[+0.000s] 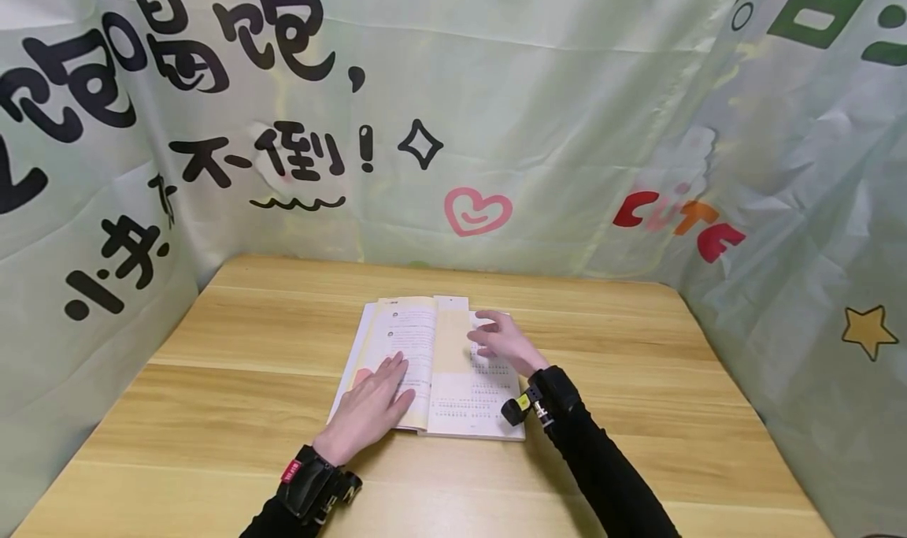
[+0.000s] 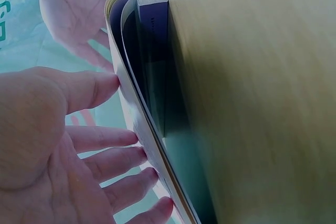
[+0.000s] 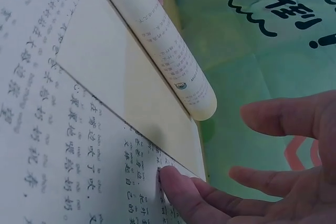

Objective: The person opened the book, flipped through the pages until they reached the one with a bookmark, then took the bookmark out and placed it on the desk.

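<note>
We have the open book lying flat near the middle of the wooden counter, its spine running away from us. A pale yellow slip of paper lies across the gutter and the upper part of the right-hand page.

Our left hand rests palm down on the left-hand page, fingers straight and spread, pressing the leaves flat; it grips nothing. From the left wrist view those leaves bow up a little under the fingertips.

Our right hand hovers over the upper right-hand page, fingers loosely extended. In the right wrist view one fingertip touches the printed page just beside the lower corner of the slip, while the others stand clear above it. This hand also holds nothing.

We judge the step in hand to be settling the book open and working at the right-hand page. The next move, as we read it, calls for the left hand to go on pinning its side while the right hand's fingers get a light purchase on a single leaf or on the slip, without dragging both.

Printed green cloth hangs around the counter on three sides.
</note>
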The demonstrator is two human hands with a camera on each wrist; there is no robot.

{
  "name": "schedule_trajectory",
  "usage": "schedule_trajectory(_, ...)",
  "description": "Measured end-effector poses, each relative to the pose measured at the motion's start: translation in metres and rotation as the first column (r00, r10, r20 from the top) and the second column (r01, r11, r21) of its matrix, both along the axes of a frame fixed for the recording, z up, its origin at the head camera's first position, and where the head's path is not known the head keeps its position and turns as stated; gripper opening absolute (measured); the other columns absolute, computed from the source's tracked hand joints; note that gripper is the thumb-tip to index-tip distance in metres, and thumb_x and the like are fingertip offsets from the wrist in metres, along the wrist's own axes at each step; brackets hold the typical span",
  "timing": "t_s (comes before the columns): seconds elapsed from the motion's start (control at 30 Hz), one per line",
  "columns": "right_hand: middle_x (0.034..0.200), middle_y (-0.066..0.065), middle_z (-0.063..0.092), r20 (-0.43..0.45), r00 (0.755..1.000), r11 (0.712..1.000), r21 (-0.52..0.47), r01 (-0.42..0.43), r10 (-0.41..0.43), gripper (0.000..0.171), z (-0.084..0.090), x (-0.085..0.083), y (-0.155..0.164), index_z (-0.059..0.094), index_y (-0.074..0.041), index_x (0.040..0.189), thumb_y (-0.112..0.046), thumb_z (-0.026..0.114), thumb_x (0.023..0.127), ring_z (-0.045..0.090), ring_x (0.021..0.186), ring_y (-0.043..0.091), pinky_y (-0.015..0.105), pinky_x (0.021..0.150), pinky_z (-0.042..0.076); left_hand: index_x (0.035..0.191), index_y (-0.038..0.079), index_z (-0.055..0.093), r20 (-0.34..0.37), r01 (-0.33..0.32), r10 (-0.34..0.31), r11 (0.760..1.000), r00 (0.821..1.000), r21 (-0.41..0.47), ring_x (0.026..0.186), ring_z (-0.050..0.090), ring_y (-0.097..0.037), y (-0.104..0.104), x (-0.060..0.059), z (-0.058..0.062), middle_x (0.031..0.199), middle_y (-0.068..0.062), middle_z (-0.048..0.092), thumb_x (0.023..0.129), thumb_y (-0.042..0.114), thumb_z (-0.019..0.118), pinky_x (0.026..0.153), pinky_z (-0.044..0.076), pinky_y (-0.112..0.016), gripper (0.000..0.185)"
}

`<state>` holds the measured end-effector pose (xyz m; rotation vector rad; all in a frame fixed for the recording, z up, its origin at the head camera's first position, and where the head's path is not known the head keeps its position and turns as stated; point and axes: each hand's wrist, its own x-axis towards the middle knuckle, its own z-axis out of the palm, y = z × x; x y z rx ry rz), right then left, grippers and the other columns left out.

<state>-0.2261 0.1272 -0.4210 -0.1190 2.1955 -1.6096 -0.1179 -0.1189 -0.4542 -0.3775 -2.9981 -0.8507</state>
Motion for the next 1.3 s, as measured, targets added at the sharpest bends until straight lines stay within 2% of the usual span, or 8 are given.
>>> schedule_trajectory(0.3,0.150,0.031,0.040,0.130,0.991,0.994,-0.102,0.037,-0.023,0.065,-0.001,-0.007,0.001,0.026,0.004,0.155,-0.006,0.057,0.099,0.055,0.119,0.035,0.048,0.104,0.055,0.149,0.002,0.047,0.000,0.001,-0.001,1.000,1.000,-0.001,0.149,0.039,-0.035,0.001,0.001,0.001,0.160,-0.015,0.041,0.103,0.032,0.055,0.103,0.048,-0.067,0.056)
schedule_trajectory(0.53,0.151,0.030,0.040,0.205,0.978,0.989,-0.128,0.073,-0.045,0.067,0.001,-0.010,-0.001,0.024,0.004,0.155,-0.006,0.058,0.099,0.060,0.111,0.030,0.045,0.100,0.058,0.148,0.002,0.048,-0.004,0.002,-0.002,1.000,1.000,-0.007,0.149,0.040,-0.034,0.001,0.001,0.001,0.160,-0.015,0.042,0.103,0.032,0.055,0.102,0.049,-0.067,0.055)
schedule_trajectory(0.77,0.147,0.027,0.045,0.235,0.970,0.986,-0.138,0.092,-0.058,0.071,0.003,-0.012,0.001,0.021,0.004,0.156,-0.007,0.060,0.097,0.058,0.109,0.027,0.043,0.105,0.055,0.148,0.001,0.048,-0.011,0.006,-0.006,1.000,1.000,-0.008,0.148,0.041,-0.035,0.000,0.001,0.001,0.159,-0.016,0.042,0.103,0.031,0.055,0.102,0.049,-0.066,0.055)
schedule_trajectory(0.9,0.139,0.021,0.048,0.244,0.968,0.983,-0.155,0.099,-0.059,0.071,0.005,-0.012,0.000,0.022,0.002,0.157,-0.008,0.059,0.097,0.055,0.100,0.021,0.043,0.107,0.052,0.148,0.001,0.048,-0.017,0.007,-0.007,1.000,1.000,-0.012,0.147,0.041,-0.036,0.001,0.001,0.001,0.159,-0.016,0.042,0.103,0.031,0.055,0.103,0.049,-0.066,0.055)
schedule_trajectory(1.0,0.139,0.021,0.048,0.264,0.963,0.974,-0.196,0.110,-0.056,0.070,0.005,-0.013,0.000,0.021,0.002,0.157,-0.006,0.058,0.098,0.055,0.095,0.018,0.043,0.107,0.051,0.148,0.001,0.048,-0.019,0.008,-0.008,1.000,1.000,-0.015,0.147,0.041,-0.036,0.001,0.001,0.001,0.159,-0.017,0.042,0.103,0.031,0.055,0.102,0.050,-0.066,0.054)
schedule_trajectory(1.17,0.148,0.027,0.040,0.306,0.952,0.955,-0.271,0.117,-0.029,0.071,0.003,-0.015,0.003,0.015,0.004,0.157,-0.003,0.054,0.099,0.055,0.102,0.021,0.045,0.111,0.047,0.148,0.002,0.048,-0.010,0.010,-0.010,1.000,1.000,-0.017,0.148,0.041,-0.035,0.001,0.001,0.001,0.159,-0.016,0.042,0.103,0.032,0.054,0.101,0.050,-0.067,0.055)
schedule_trajectory(1.3,0.145,0.025,0.039,0.336,0.942,0.940,-0.313,0.133,-0.021,0.072,0.001,-0.017,0.004,0.010,0.004,0.157,-0.001,0.052,0.099,0.054,0.104,0.020,0.045,0.113,0.044,0.148,0.002,0.048,-0.011,0.010,-0.010,1.000,1.000,-0.016,0.148,0.041,-0.035,0.001,0.000,0.000,0.159,-0.016,0.041,0.103,0.032,0.054,0.101,0.050,-0.067,0.054)
